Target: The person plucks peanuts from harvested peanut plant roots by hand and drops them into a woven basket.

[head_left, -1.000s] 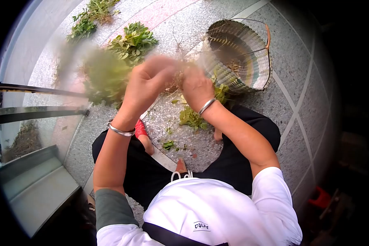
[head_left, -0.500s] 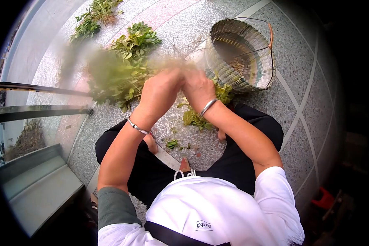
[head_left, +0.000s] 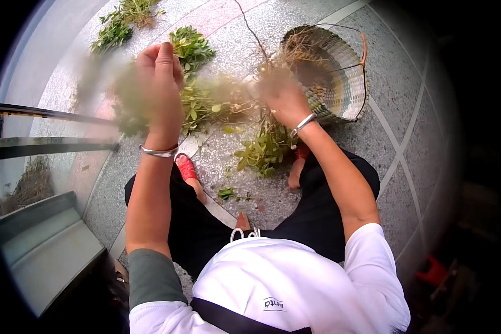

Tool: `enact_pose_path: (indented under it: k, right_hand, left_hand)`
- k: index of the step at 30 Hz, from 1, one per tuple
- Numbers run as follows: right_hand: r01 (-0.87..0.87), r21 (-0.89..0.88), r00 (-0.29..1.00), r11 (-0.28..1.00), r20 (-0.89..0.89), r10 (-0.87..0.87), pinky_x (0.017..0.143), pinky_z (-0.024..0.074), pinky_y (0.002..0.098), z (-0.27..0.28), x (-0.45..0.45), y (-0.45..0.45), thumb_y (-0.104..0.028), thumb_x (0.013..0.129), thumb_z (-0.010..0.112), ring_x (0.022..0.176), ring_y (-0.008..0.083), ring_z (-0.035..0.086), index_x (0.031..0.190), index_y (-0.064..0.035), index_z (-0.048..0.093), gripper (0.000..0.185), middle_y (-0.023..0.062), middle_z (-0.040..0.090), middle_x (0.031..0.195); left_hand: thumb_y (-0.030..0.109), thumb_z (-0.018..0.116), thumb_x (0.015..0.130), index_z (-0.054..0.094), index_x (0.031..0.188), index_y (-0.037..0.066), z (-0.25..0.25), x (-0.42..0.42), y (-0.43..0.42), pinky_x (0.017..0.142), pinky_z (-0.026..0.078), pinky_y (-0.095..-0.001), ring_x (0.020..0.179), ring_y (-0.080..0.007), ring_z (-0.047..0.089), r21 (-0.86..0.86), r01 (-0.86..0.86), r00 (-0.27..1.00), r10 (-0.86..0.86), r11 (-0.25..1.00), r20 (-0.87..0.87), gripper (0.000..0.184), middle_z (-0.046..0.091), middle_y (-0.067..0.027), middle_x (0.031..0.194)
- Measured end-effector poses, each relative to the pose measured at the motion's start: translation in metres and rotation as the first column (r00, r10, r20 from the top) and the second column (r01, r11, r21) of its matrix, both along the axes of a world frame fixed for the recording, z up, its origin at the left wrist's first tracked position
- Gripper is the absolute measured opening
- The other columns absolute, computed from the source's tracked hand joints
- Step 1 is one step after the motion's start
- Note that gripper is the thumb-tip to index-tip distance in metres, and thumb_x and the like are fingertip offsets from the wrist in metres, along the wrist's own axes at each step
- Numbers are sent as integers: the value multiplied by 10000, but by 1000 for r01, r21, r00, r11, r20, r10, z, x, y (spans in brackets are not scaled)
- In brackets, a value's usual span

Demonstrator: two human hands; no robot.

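My right hand point(head_left: 286, 100) is closed around the stems of an uprooted peanut plant point(head_left: 264, 153), held beside the basket. Its leaves hang below the fist and thin roots stick out above; a blur covers part of the fingers. Raised to the left, my left hand point(head_left: 162, 69) has its fingers curled in with the thumb against them; whatever it holds, if anything, is hidden. The woven basket point(head_left: 342, 83), with peanuts point(head_left: 317, 92) at its bottom, leans open toward me. Leafy peanut plants point(head_left: 200, 106) lie on the floor between and beyond the hands.
Another bunch of plants point(head_left: 112, 32) lies farther off at upper left. A loose sprig point(head_left: 226, 193) rests on the speckled floor point(head_left: 228, 167) between my feet. A glass-sided rail point(head_left: 55, 145) and grey ledge point(head_left: 50, 250) stand at left. A red object point(head_left: 433, 271) sits at lower right.
My hands were together in front of me; now they are apart. The left has gone up and left, the right slightly right, with the plant and its roots now at the basket.
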State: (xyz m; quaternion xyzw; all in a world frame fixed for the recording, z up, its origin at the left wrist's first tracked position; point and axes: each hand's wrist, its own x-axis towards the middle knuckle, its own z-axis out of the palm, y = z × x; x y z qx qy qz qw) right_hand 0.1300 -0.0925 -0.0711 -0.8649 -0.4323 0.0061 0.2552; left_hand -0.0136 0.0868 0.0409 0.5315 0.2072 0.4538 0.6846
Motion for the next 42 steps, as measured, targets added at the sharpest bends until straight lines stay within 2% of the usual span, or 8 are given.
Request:
enact_pose_path:
  k: [3, 7, 11, 19, 27, 36, 41, 42]
  right_hand:
    - [-26, 11, 950, 1000, -310, 28, 675, 468, 352, 0, 24, -11, -248, 825, 574, 837, 223, 599, 1005, -30, 617, 286, 106, 632, 920]
    - [279, 133, 345, 951, -938, 30, 672, 479, 320, 87, -4, -6, -253, 829, 587, 830, 140, 586, 990, -72, 634, 246, 18, 622, 935]
    - [378, 149, 204, 914, -976, 74, 647, 519, 367, 90, 4, -5, -347, 816, 585, 940, 182, 545, 1151, -44, 539, 454, 60, 557, 1064]
    - [359, 213, 118, 909, -976, 182, 753, 502, 424, 88, 6, -1, -355, 830, 541, 929, 202, 577, 1061, -88, 573, 354, 90, 607, 1000]
    - [401, 218, 3, 890, -972, 237, 796, 476, 461, 87, 0, 6, -315, 866, 520, 921, 179, 545, 1009, -99, 532, 260, 53, 547, 988]
    - [288, 299, -55, 910, -943, 328, 811, 489, 474, 95, -9, 0, -300, 869, 549, 1116, 266, 492, 1089, -81, 557, 310, 116, 552, 1135]
    - [202, 302, 174, 932, -947, 269, 713, 541, 414, 106, -14, 0, -221, 870, 546, 1076, 259, 528, 1171, -45, 512, 351, 113, 547, 1152]
    - [204, 289, 233, 935, -942, 241, 691, 549, 398, 107, -16, 1, -205, 869, 546, 1066, 256, 536, 1176, -34, 506, 353, 112, 548, 1148]
  left_hand:
    - [130, 484, 891, 510, 875, 38, -6, -5, 10, 395, 282, -184, 485, -67, 381, -401, 167, 985, -138, 901, 101, 97, 528, -47, 720]
    - [135, 521, 854, 531, 850, 27, -27, -8, 10, 383, 298, -177, 542, -86, 455, -644, 271, 958, -269, 716, 104, 108, 577, -89, 806]
    - [196, 528, 884, 537, 850, 37, -42, -5, 0, 365, 269, -142, 531, -44, 439, -617, 342, 899, -438, 709, -6, 162, 541, -26, 734]
    - [160, 527, 888, 565, 913, 70, -23, -3, -32, 384, 264, -163, 442, -23, 365, -448, 426, 766, -577, 786, -283, 101, 476, 52, 617]
    - [210, 601, 844, 564, 1110, 50, -54, 1, -64, 584, 446, -310, 623, -198, 575, 456, 479, 765, -101, 750, -636, 313, 614, -134, 741]
    - [203, 505, 856, 612, 957, -25, -47, 12, -37, 574, 437, -279, 620, -111, 548, 83, 481, 641, -286, 873, -712, 271, 611, -67, 693]
    - [250, 504, 834, 654, 840, -10, -49, 11, -15, 540, 433, -249, 619, -98, 561, -236, 427, 599, -468, 873, -649, 300, 623, -61, 698]
    - [233, 460, 903, 583, 779, 65, -53, 13, -17, 388, 214, -201, 430, -26, 311, -254, 432, 653, -494, 866, -574, 242, 406, 68, 533]
